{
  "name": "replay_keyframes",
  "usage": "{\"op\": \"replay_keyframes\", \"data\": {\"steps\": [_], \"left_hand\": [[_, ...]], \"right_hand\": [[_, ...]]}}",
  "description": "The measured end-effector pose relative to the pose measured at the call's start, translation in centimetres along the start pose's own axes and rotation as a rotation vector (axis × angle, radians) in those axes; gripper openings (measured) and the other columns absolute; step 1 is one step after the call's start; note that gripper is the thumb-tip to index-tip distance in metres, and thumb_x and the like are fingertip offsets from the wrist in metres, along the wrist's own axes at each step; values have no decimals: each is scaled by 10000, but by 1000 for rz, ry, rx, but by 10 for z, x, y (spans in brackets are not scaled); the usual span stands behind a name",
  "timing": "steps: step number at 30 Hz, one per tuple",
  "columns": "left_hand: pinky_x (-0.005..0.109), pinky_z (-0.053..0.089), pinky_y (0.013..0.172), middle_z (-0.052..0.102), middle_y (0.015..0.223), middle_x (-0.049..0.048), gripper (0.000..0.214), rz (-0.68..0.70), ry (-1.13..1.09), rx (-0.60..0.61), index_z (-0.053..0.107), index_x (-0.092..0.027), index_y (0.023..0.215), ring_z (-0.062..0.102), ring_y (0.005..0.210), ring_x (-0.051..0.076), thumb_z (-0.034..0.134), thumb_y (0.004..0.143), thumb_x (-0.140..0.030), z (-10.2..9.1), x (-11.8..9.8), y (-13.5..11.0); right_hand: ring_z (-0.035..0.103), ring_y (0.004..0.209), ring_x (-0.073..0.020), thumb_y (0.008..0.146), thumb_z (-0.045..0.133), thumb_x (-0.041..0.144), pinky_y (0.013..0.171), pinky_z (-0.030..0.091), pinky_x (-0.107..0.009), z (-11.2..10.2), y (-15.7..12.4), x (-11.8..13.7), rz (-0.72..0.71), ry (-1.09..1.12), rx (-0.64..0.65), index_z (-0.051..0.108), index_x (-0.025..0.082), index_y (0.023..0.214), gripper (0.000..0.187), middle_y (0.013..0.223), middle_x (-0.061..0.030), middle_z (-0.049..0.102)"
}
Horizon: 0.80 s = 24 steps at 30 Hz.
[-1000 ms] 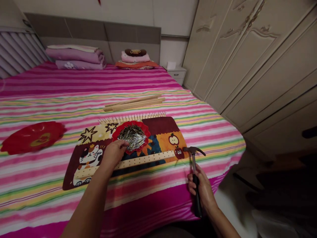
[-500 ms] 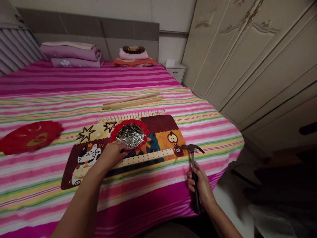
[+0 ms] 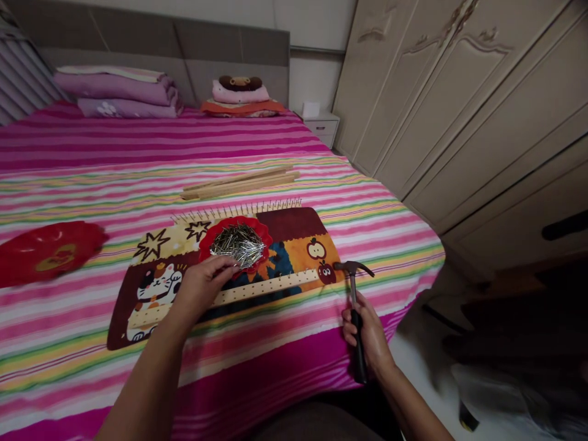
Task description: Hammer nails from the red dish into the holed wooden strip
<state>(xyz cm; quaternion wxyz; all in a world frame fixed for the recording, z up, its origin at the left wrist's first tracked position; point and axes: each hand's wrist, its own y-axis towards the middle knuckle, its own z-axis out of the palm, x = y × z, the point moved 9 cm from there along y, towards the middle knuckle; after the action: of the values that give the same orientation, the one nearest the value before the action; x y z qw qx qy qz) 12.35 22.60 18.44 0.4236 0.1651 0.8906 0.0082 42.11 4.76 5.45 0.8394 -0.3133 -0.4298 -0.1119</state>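
My right hand [image 3: 367,327] is wrapped around the black handle of a claw hammer [image 3: 353,288], its metal head pointing away from me at the mat's right edge. My left hand [image 3: 209,282] is closed in a pinch at the near rim of a red scalloped bowl [image 3: 204,241]. What the fingertips hold, if anything, is too small to make out. Shiny nails [image 3: 239,245] fill the bowl. In front of it lies a pale wooden strip [image 3: 271,285] with rows of small holes or dots, partly hidden by my left hand and forearm. Several nails stand at its right part.
Under these is a patterned mat [image 3: 294,223] on a striped bed [image 3: 367,233]. Behind the bowl, a strip with a row of upright nails [image 3: 239,210] runs along the mat's edge. Wooden strips [image 3: 243,182] lie farther back; a red plate [image 3: 50,251] is at left.
My left hand has risen slightly at the bowl's near rim, its fingers drawn together. My right hand keeps hold of the hammer. The whole view has shifted slightly.
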Motion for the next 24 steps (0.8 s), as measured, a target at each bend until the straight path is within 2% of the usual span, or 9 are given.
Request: {"op": "replay_keyframes", "data": {"steps": [2, 4, 6, 8, 11, 18, 24], "left_hand": [[267, 454, 742, 697, 808, 6, 260, -110, -166, -5, 688, -235, 814, 608, 789, 174, 591, 688, -441, 16, -1, -5], [260, 454, 705, 698, 779, 6, 282, -173, -246, 42, 693, -219, 814, 608, 766, 171, 602, 676, -447, 40, -3, -10], [255, 448, 659, 696, 743, 4, 271, -206, -234, 74, 697, -212, 793, 603, 717, 165, 605, 668, -434, 59, -2, -13], [249, 442, 628, 694, 724, -1, 254, -229, -202, 70, 698, -214, 782, 598, 681, 159, 604, 663, -418, 70, 1, -14], [246, 440, 617, 696, 720, -7, 251, -242, -191, 50, 696, -219, 785, 599, 668, 156, 600, 663, -416, 73, 6, -15], [247, 428, 579, 680, 663, -18, 218, -227, -135, 47, 697, -224, 770, 584, 618, 153, 590, 672, -387, 72, 1, -15], [250, 446, 656, 674, 747, -2, 186, -101, -111, 23, 685, -228, 747, 592, 691, 150, 556, 705, -354, 75, -3, -15]], "right_hand": [[363, 335, -43, 714, 619, 289, 278, 270, -102, 0, 0, 0, 0, 0, 1, 450, 270, 1117, 437, 535, 95, 497], [361, 335, -43, 713, 619, 286, 278, 265, -101, 0, 1, -1, 3, 1, 4, 450, 269, 1119, 440, 534, 94, 496], [359, 334, -41, 708, 625, 292, 281, 262, -100, 0, 1, 0, 5, 2, 7, 450, 270, 1120, 448, 535, 96, 492], [358, 333, -40, 704, 632, 302, 283, 265, -102, 1, 0, 0, 6, 2, 9, 453, 269, 1120, 454, 537, 96, 490], [352, 335, -40, 706, 631, 308, 283, 268, -104, 1, 0, 1, 4, 2, 9, 452, 269, 1128, 461, 539, 94, 493], [354, 342, -40, 708, 629, 320, 289, 266, -101, 0, -1, 2, -5, -8, -6, 468, 269, 1098, 425, 539, 94, 492], [358, 342, -51, 716, 631, 343, 280, 261, -114, 3, -7, 2, -39, -57, -19, 455, 267, 1177, 500, 537, 93, 494]]}}
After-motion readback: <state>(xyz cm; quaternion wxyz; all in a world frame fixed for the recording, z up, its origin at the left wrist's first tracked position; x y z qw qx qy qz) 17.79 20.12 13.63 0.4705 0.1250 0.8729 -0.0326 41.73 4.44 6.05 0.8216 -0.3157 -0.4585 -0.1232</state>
